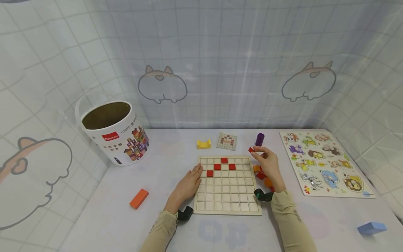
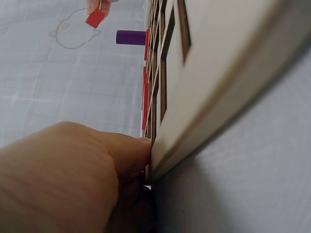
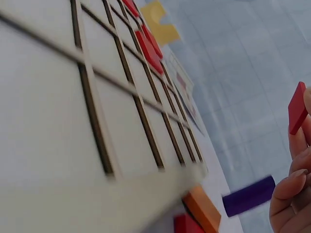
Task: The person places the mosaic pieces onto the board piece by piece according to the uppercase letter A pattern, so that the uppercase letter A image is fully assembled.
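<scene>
A pale wooden grid board (image 1: 226,198) lies flat in front of me, with several red square tiles in its upper cells, one of them a red tile (image 1: 224,160) in the top row. My left hand (image 1: 189,183) rests along the board's left edge, its fingertips at the rim. Beyond the upper right corner, my right hand (image 1: 269,166) pinches another red tile (image 3: 297,108) between thumb and fingers, raised above the table. Loose red and orange pieces, among them an orange one (image 1: 268,182), lie beside the board's right edge, partly hidden by that hand.
Behind the board are a yellow notched block (image 1: 204,144), a small pattern card (image 1: 227,141) and a purple cylinder (image 1: 259,139). An animal puzzle board (image 1: 318,154) lies right, a blue block (image 1: 371,228) nearer. Leftward are a white bucket (image 1: 104,145) and an orange block (image 1: 139,198).
</scene>
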The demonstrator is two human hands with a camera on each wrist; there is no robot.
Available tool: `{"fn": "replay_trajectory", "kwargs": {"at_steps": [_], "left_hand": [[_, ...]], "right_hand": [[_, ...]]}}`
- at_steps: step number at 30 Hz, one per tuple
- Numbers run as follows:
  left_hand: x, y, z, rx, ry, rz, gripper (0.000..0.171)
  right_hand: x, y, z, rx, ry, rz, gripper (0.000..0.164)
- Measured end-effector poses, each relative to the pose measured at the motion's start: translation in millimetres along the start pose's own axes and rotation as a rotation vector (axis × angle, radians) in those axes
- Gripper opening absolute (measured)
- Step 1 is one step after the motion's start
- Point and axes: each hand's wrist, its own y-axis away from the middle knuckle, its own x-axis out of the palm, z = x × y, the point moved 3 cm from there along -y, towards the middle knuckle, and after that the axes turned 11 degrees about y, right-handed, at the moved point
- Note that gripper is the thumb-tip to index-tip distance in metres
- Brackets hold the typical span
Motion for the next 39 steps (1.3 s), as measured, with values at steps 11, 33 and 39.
{"fn": "replay_trajectory", "kwargs": {"at_steps": [11, 33, 39], "left_hand": [[0.4, -0.4, 1.7, -0.008, -0.008, 0.004, 0.05], [-0.8, -0.3, 1.8, -0.006, -0.004, 0.004, 0.05], [0.6, -0.6, 2.6, 0.012, -0.009, 0.006, 0.051]], "right_hand": [[30.0, 10.5, 13.6, -0.014, -0.075, 0.136, 0.037], [99.6, 48.5, 49.6, -0.109, -0.043, 0.364, 0.029], [119.2, 54.0, 37.0, -0.202, 0.001, 0.379, 0.024]]}}
